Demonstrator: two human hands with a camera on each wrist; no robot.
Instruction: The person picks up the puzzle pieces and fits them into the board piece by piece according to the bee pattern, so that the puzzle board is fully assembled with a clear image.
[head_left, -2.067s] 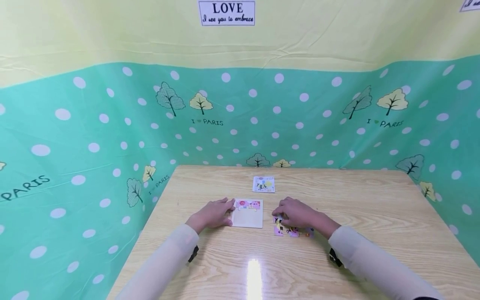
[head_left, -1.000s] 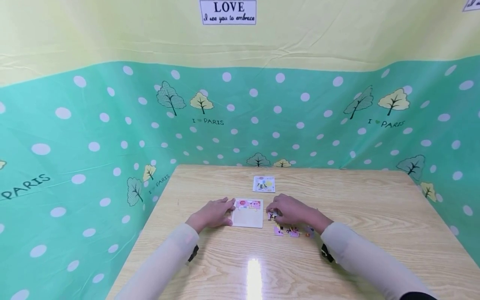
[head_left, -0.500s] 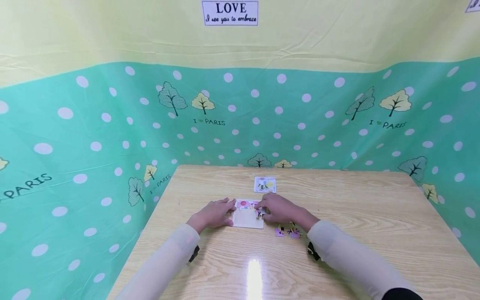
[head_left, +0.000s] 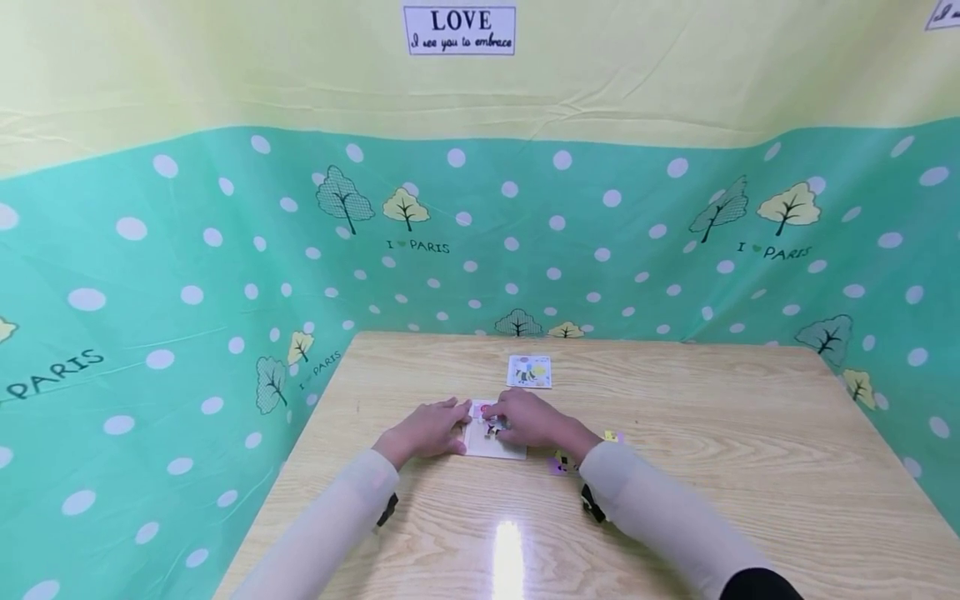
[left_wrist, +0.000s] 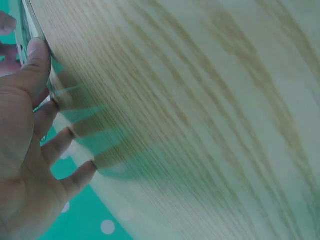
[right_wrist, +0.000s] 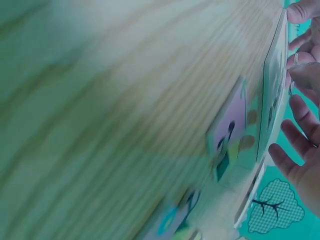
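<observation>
My left hand [head_left: 429,428] steadies the shallow white puzzle board [head_left: 480,446] at its left edge. In the left wrist view the thumb presses the board's edge, and the fingertips touch the table. Over the board, my right hand [head_left: 531,418] pinches a small jigsaw piece [head_left: 492,430] with dark and yellow print. A pink top strip with a red round mark [head_left: 483,410] shows on the board, partly covered by the right hand. Other loose pieces [head_left: 562,462] lie to the right under the right forearm, partly hidden; the right wrist view shows a pink one [right_wrist: 231,117].
A small picture card [head_left: 529,372] with a bee-like print lies behind the board. Another yellow and purple piece [head_left: 613,436] lies beyond the right sleeve. Wood-grain table [head_left: 712,400] surrounds them, with a green dotted cloth [head_left: 480,200] hanging at the back and sides.
My right hand picked a piece from the loose pieces and carried it left onto the board, now further left than half a second ago. The left hand stays at the board's left edge.
</observation>
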